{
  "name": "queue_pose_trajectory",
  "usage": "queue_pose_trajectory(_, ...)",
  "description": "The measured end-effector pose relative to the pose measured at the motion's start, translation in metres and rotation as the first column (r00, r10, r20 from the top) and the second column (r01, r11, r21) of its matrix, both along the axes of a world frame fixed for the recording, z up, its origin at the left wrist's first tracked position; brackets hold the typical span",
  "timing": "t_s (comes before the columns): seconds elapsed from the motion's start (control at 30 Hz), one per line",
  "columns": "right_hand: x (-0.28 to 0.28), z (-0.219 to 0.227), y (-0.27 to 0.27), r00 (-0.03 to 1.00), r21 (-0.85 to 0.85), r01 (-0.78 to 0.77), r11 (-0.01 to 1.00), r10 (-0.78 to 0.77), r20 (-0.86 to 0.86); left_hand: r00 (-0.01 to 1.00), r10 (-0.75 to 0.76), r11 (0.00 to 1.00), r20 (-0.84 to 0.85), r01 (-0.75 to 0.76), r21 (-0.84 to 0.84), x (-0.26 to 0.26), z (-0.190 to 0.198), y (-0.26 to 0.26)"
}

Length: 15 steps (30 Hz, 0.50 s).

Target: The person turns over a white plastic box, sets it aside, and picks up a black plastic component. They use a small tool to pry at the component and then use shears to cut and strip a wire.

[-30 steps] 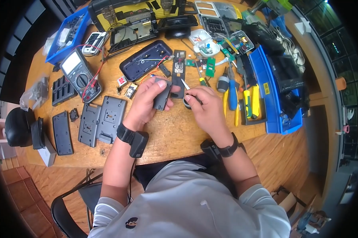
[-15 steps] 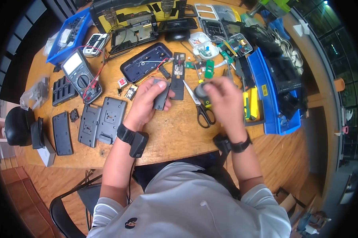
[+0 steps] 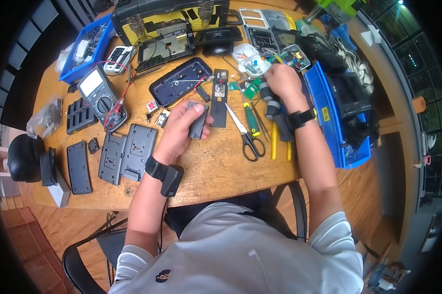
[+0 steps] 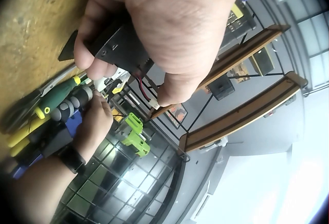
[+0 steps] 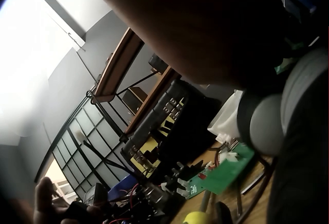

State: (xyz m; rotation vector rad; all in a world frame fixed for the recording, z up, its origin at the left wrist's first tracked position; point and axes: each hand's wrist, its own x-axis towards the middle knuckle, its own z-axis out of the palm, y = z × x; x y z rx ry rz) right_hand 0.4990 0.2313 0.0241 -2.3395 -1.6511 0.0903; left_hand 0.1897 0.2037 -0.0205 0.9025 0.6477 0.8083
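Note:
My left hand (image 3: pixel 180 122) grips a flat dark-grey plastic case (image 3: pixel 197 128), thumb on top and fingers beneath. In the left wrist view, a red-and-black wire with a white connector (image 4: pixel 153 103) shows beside the thumb. My right hand (image 3: pixel 283 81) is farther out, over the clutter at the right. Its knuckles face up and its fingertips are hidden, so I cannot tell what they hold. Under its wrist are two grey-and-black rolls (image 3: pixel 272 109). Near it lie a green circuit board (image 3: pixel 252 89) and a white container (image 3: pixel 252 67) of small parts.
Black-handled scissors (image 3: pixel 252 147) and a green-handled screwdriver (image 3: pixel 251 120) lie between the hands. A multimeter (image 3: pixel 103 100), dark case shells (image 3: pixel 137 147) and a navy tray (image 3: pixel 174 85) are at the left. A blue bin (image 3: pixel 324 112) borders the right side, a toolbox (image 3: pixel 172 17) the back.
My right hand has left the scissors, moved a grey-and-black roll rightward beside another, and reached farther forward and right. The left hand keeps the case in nearly the same place.

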Motion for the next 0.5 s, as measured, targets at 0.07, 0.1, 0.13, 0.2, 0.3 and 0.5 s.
queue_pose_trajectory(0.07, -0.008, 0.007, -0.004, 1.0, -0.011, 0.021, 1.0, -0.02, 0.016, 1.0, 0.002, 1.0, 0.005, -0.002, 0.0, -0.001, -0.001, 0.001)
queue_pose_trajectory(0.1, -0.01, 0.012, -0.011, 0.999, 0.023, 0.044, 0.999, -0.044, -0.014, 1.0, -0.003, 1.0, 0.012, 0.003, 0.003, -0.001, 0.0, 0.001)
queue_pose_trajectory(0.13, -0.016, 0.018, -0.02, 0.997, 0.056, 0.068, 0.996, -0.065, -0.045, 1.0, -0.006, 1.0, 0.019, 0.006, 0.006, -0.001, 0.001, 0.001)
queue_pose_trajectory(0.2, -0.028, 0.02, -0.036, 0.999, 0.105, 0.037, 0.994, -0.033, -0.043, 1.0, 0.004, 1.0, 0.019, -0.004, -0.001, 0.0, 0.003, -0.001)
queue_pose_trajectory(0.3, -0.063, 0.018, -0.062, 0.937, 0.41, -0.267, 0.872, 0.335, -0.103, 1.0, 0.016, 1.0, 0.006, -0.016, 0.003, 0.001, 0.003, -0.002)
queue_pose_trajectory(0.5, -0.136, 0.011, -0.067, 0.665, 0.535, -0.487, 0.69, 0.69, -0.285, 0.994, 0.089, 0.996, 0.057, -0.09, 0.01, 0.002, 0.007, -0.001)
